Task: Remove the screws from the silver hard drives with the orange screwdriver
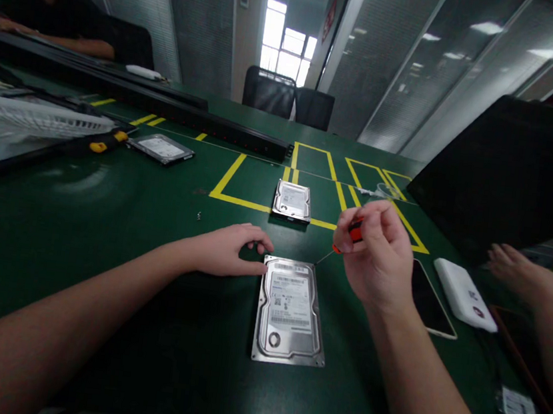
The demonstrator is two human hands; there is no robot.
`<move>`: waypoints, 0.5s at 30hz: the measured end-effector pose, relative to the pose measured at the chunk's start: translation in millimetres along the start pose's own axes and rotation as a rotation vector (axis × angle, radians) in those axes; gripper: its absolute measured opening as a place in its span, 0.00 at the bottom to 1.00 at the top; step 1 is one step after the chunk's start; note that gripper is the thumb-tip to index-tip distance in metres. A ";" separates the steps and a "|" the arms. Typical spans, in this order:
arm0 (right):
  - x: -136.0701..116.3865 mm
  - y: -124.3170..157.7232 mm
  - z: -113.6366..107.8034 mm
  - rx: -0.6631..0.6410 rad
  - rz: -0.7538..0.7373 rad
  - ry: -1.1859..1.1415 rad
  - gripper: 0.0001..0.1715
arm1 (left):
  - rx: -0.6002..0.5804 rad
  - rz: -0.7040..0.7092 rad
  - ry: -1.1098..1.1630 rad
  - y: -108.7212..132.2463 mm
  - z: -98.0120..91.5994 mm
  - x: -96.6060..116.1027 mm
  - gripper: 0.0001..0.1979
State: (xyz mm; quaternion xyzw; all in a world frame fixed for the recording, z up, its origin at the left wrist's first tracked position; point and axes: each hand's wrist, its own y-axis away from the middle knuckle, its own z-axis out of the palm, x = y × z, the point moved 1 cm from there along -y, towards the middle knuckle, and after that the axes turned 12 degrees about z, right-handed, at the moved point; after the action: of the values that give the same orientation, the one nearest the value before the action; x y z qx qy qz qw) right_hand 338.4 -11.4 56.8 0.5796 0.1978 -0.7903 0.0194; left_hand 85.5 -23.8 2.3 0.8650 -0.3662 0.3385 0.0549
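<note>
A silver hard drive (291, 303) with a white label lies flat before me on the green table. My left hand (228, 248) rests at its upper left corner, thumb and fingers apart, with the thumb tip at the drive's edge. In my right hand (379, 253) is a screwdriver (355, 230) with a red and black handle, held between thumb and fingers. Its thin shaft slants down to the left, and the tip meets the drive's upper right corner. Whether the tip sits in a screw is too small to tell.
A second hard drive (292, 199) lies farther back, a third drive (161, 148) at the left. Tiny screws (199, 216) lie left of centre. On the right are a phone (430, 300), a white power bank (465, 295) and another person's hand (516, 266). A long black bar (245, 135) crosses behind.
</note>
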 end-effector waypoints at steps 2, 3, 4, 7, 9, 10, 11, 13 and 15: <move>-0.8 -0.7 -0.3 0.005 0.026 0.000 0.21 | 0.005 0.006 0.003 0.2 0.2 -0.7 0.24; -1.1 -1.1 -0.6 0.011 0.034 0.009 0.24 | 0.007 0.009 0.005 0.3 0.3 -1.1 0.24; -1.2 -1.4 -1.0 0.017 0.036 0.018 0.25 | 0.008 0.009 0.008 0.4 0.5 -1.6 0.24; -0.5 -1.3 -1.7 0.034 0.009 0.023 0.16 | 0.004 0.003 0.010 0.4 0.9 -2.9 0.24; 0.4 -0.6 -1.6 0.040 0.005 0.018 0.14 | 0.002 0.005 0.005 0.3 0.9 -3.3 0.24; 0.7 -0.4 -1.5 0.039 0.008 0.018 0.15 | 0.001 0.006 0.003 0.2 0.8 -3.3 0.24; 0.8 -0.2 -1.4 0.034 0.010 0.016 0.16 | 0.000 0.007 0.001 0.2 0.7 -3.2 0.24; 0.4 -0.5 -1.4 0.016 0.011 0.000 0.15 | -0.003 0.001 0.002 0.3 0.3 -2.6 0.24; -0.5 -1.3 -1.7 0.003 0.021 -0.027 0.16 | -0.007 -0.006 0.007 0.4 0.0 -1.8 0.24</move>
State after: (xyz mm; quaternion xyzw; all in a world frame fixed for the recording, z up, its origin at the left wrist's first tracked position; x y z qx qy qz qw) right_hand 339.8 -9.6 57.2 0.5710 0.1902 -0.7980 0.0293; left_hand 84.3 -23.0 1.2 0.8648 -0.3644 0.3402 0.0600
